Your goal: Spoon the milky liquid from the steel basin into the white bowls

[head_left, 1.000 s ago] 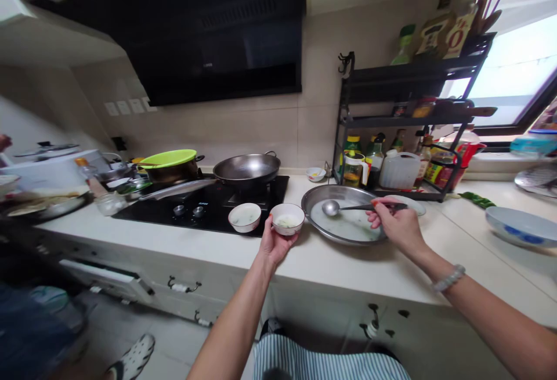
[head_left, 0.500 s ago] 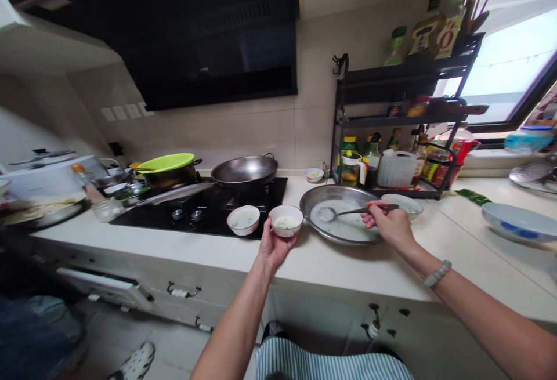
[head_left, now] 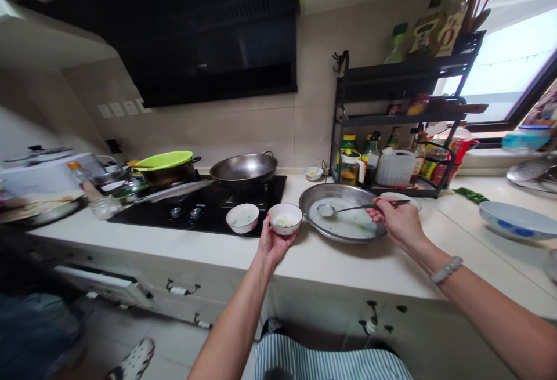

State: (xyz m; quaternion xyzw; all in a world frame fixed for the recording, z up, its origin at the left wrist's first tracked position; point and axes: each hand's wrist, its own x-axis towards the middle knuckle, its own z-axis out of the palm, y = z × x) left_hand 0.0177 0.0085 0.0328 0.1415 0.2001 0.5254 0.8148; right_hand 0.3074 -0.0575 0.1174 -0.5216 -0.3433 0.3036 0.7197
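Over the wide, shallow steel basin (head_left: 314, 193) of milky liquid, your right hand (head_left: 398, 223) pinches the dark handle of a round metal ladle (head_left: 326, 210); how deep its scoop dips is hard to tell. Just left of the basin, your left hand (head_left: 275, 248) grips a small white dark-rimmed bowl (head_left: 286, 219), its fingers partly hidden underneath. Beside that sits a similar small white bowl (head_left: 242, 219), over the front edge of the black glass hob (head_left: 156, 212). Your right hand partly covers a pale, shallow dish (head_left: 415, 202). At lower left, another person's spotted shoe (head_left: 138, 359) is cut off.
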